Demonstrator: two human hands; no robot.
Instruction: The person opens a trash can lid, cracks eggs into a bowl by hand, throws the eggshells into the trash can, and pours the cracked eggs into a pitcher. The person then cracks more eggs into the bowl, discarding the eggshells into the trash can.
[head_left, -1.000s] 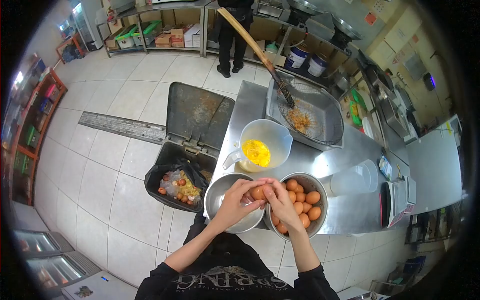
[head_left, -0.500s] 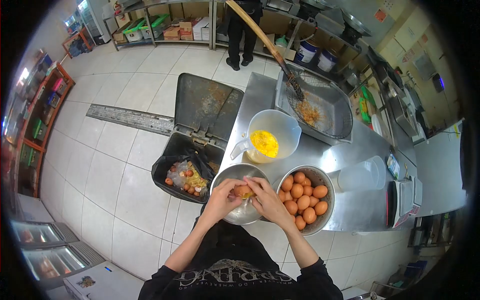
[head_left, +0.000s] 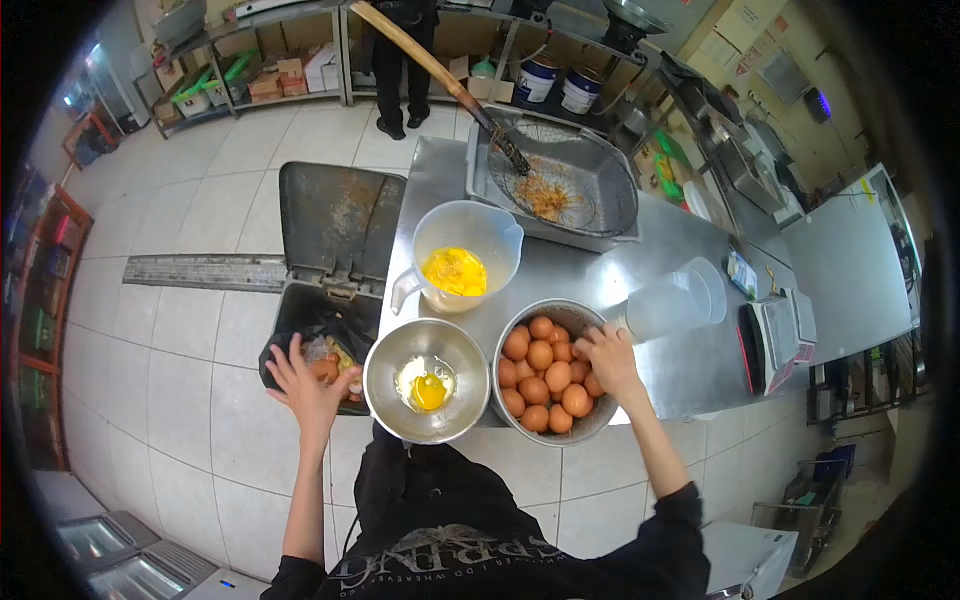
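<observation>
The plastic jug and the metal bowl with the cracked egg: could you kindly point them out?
Plastic jug (head_left: 465,226): head view, inner far wall.
Metal bowl (head_left: 428,338): head view, inner far wall.

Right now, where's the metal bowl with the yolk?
Head view, just left of centre: the metal bowl sits at the table's near-left corner, between bin and egg pot.

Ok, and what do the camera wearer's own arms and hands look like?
The left hand and right hand are ungloved, with uncovered fingers. The forearms are bare below black sleeves that end near the elbows. The black shirt has pale lettering across the front.
</observation>
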